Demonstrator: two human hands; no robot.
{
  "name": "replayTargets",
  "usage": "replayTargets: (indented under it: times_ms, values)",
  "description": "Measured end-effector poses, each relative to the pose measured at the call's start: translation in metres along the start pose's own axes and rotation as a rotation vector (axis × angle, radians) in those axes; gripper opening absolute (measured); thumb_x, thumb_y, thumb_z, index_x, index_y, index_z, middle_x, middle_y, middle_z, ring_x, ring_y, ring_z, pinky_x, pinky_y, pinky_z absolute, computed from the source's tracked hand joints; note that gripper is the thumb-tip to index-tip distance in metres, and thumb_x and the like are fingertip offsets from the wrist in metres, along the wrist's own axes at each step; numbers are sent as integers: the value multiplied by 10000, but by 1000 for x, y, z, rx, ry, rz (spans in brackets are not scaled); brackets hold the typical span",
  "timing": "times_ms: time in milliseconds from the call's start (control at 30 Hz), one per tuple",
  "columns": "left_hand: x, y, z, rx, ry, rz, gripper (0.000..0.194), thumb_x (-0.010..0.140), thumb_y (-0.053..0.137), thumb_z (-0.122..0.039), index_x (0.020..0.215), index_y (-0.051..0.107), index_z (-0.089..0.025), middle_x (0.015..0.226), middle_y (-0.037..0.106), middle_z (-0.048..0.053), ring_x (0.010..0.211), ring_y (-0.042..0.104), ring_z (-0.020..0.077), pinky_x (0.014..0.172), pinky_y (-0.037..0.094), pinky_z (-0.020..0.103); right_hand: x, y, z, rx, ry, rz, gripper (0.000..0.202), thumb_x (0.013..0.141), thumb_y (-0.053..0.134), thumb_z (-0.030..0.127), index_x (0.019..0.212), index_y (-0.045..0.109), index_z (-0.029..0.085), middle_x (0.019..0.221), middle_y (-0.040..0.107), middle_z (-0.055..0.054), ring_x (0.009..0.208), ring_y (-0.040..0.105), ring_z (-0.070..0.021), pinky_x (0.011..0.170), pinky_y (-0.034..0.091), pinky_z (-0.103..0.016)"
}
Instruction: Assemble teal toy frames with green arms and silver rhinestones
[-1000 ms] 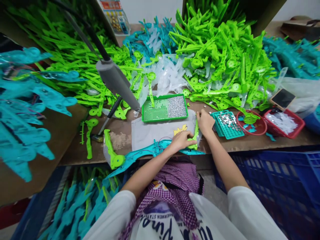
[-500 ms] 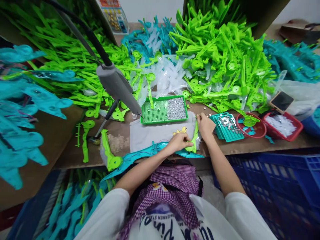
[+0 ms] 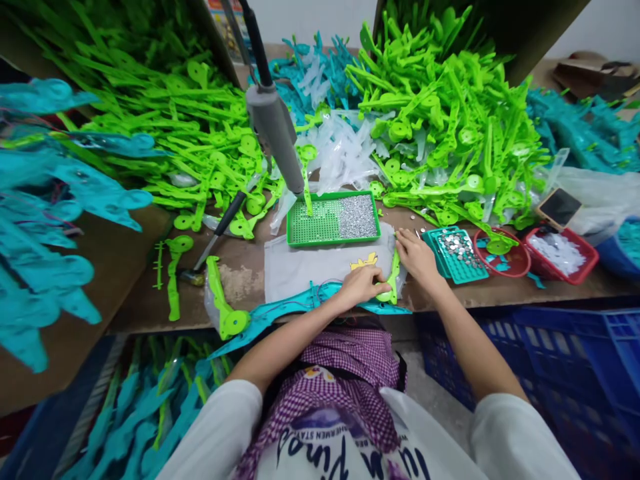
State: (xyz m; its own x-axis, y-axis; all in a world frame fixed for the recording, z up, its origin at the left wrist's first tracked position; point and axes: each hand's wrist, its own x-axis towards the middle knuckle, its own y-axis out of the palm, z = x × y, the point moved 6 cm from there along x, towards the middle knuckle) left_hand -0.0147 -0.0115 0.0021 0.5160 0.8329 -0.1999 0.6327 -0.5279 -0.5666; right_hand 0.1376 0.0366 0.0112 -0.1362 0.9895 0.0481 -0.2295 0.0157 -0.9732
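My left hand is closed, its thumb and fingers pinching the lower, rounded end of a light-green plastic part. At that part's upper end is my right hand, with bent fingers held against it; its fingertips are partly hidden. The green part stands lengthwise away from me at the right edge of a pale cloth with a yellow print. Beneath my left forearm lies a long teal plastic part with thin wires along it. Its right end shows below the green part.
A grey power screwdriver hangs over a green tray of small metal pieces. To the left lie a hammer and another green part. Teal trays and red bowls stand right; green parts are heaped behind.
The hanging screwdriver has swung up and to the right, over the tray's left side. My right hand's fingers look straighter at the green part's upper end. My left hand keeps its pinch.
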Motion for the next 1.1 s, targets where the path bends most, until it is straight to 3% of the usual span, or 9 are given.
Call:
replayTargets:
  times_ms: [200,300,367,467,567,733,867,1033,1100]
  values:
    - [0,1,0,18,-27,19,190,779,691,-382,829,683,-199,874,693,9,799,611,166,685,417,236,-2,7,2,-86,15,-31,484,998,242,325,1375,487,147,1439,496,-101,1361,427,-199,1172,136,-445]
    - [0,0,-1,10,-44,21,200,769,700,-386,844,693,-201,859,701,3,783,611,163,675,417,235,-13,-7,6,11,35,-25,478,983,283,333,1367,492,141,1441,497,-107,1354,433,-192,1118,274,-377]
    - [1,-1,-1,5,-54,26,195,763,705,-379,835,701,-198,854,710,4,771,615,161,676,421,235,-35,-22,4,104,137,-38,469,965,323,405,1283,567,161,1324,608,-113,1240,542,-205,989,402,-331]
    - [4,-3,-1,8,-68,43,196,748,715,-381,823,713,-200,818,716,1,749,622,163,661,424,237,-79,-24,1,250,322,172,450,876,433,587,940,692,224,890,743,-61,849,673,-221,720,463,-294]
    - [8,-5,-2,19,-60,41,188,747,711,-375,813,719,-200,788,713,2,741,626,169,664,430,246,-109,-9,8,400,317,407,445,815,491,633,813,675,228,758,714,-22,709,647,-195,640,419,-271]
    - [10,-3,-3,30,-45,38,180,770,689,-370,788,714,-192,799,711,14,734,616,169,676,433,253,-106,15,6,475,238,523,529,820,413,662,709,609,183,665,632,-12,641,569,-159,596,352,-254]
    - [9,-1,-3,30,-43,37,185,776,684,-376,773,709,-193,782,703,18,727,610,173,671,428,257,-104,23,1,474,251,524,543,804,409,685,708,577,178,638,589,4,611,528,-143,586,339,-247]
    - [9,0,-1,-4,-28,30,172,762,700,-363,774,707,-191,797,705,15,734,610,168,679,428,252,-105,8,4,405,258,508,492,828,445,628,742,633,181,685,652,-20,656,589,-169,596,376,-253]
    - [9,0,0,-23,-29,33,175,760,702,-363,775,709,-189,798,706,13,732,611,165,667,423,249,-90,-10,1,284,265,352,467,888,397,549,812,672,179,753,693,-55,723,627,-197,636,421,-274]
